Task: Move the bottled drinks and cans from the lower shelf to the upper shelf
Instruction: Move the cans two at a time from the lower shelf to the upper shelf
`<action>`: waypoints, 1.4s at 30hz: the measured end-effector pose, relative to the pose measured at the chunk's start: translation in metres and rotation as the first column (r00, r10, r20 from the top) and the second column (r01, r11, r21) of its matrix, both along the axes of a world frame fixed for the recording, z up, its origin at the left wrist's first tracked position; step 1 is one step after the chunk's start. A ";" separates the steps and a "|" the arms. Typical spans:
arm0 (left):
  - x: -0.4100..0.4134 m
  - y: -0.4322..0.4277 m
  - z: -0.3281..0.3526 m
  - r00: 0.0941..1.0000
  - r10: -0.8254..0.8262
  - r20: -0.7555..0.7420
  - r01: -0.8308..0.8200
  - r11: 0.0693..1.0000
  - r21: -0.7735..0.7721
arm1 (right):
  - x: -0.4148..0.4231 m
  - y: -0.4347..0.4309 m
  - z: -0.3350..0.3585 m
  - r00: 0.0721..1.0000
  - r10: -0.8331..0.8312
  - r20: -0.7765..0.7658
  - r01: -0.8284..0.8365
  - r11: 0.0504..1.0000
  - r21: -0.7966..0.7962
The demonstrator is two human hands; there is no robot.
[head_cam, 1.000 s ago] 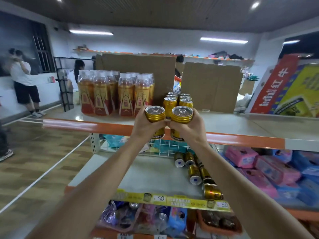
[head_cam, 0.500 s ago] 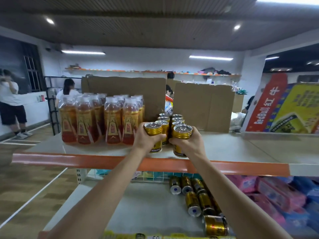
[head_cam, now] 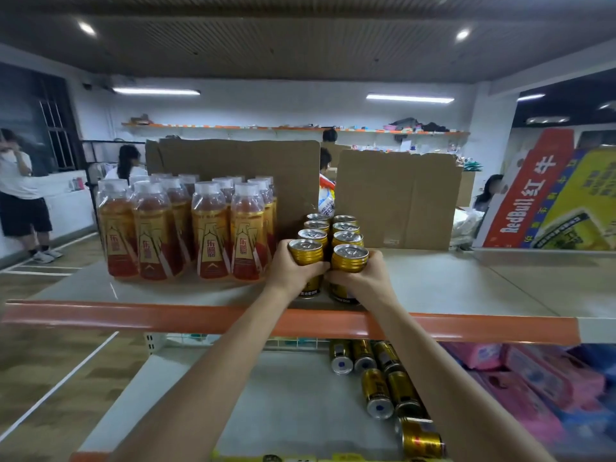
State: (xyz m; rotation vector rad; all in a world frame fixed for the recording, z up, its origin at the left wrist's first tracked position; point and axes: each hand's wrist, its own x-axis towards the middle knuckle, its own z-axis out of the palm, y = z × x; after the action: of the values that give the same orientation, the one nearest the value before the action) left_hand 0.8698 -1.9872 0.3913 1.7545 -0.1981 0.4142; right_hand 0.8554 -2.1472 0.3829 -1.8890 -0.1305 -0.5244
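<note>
Standing at the left of the upper shelf (head_cam: 450,281): a block of bottled drinks (head_cam: 186,228), upright, white caps, orange-red labels, at 9 o'clock from the hands.

Left hand (head_cam: 293,273): fingers curled round a gold can (head_cam: 305,253), which is upright. Cannot tell whether its base is on the shelf or just above it.

Right hand (head_cam: 365,281), touching the left at its 3 o'clock: fingers wrapped round a second gold can (head_cam: 350,260), also upright.

The held pair sits side by side at the front of two rows of upright cans (head_cam: 315,235) running toward 12 o'clock, with cardboard sheets (head_cam: 240,168) behind.

Lower shelf (head_cam: 293,405), at 6 o'clock: more gold cans (head_cam: 376,391) lying on their sides, around 5 o'clock. Pink packs (head_cam: 540,381) are at far right, near them.
</note>
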 end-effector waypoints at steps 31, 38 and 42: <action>-0.016 0.018 -0.004 0.999 -0.020 -0.031 0.022 0.997 0.069 | -0.024 -0.009 -0.002 0.999 -0.028 0.021 0.031 0.993 -0.112; -0.006 0.023 -0.006 0.976 -0.132 -0.174 0.138 0.990 0.020 | -0.022 -0.007 0.003 0.993 0.091 -0.073 -0.092 0.996 -0.014; -0.005 0.022 -0.004 0.950 -0.254 -0.184 0.252 0.967 -0.038 | -0.022 -0.010 0.005 0.982 0.146 -0.118 -0.144 0.989 0.030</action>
State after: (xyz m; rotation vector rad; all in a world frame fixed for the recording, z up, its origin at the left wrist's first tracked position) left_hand 0.8653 -1.9651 0.3872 1.7162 -0.2808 0.0629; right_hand 0.8330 -2.1574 0.3880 -1.8683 -0.1813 -0.3112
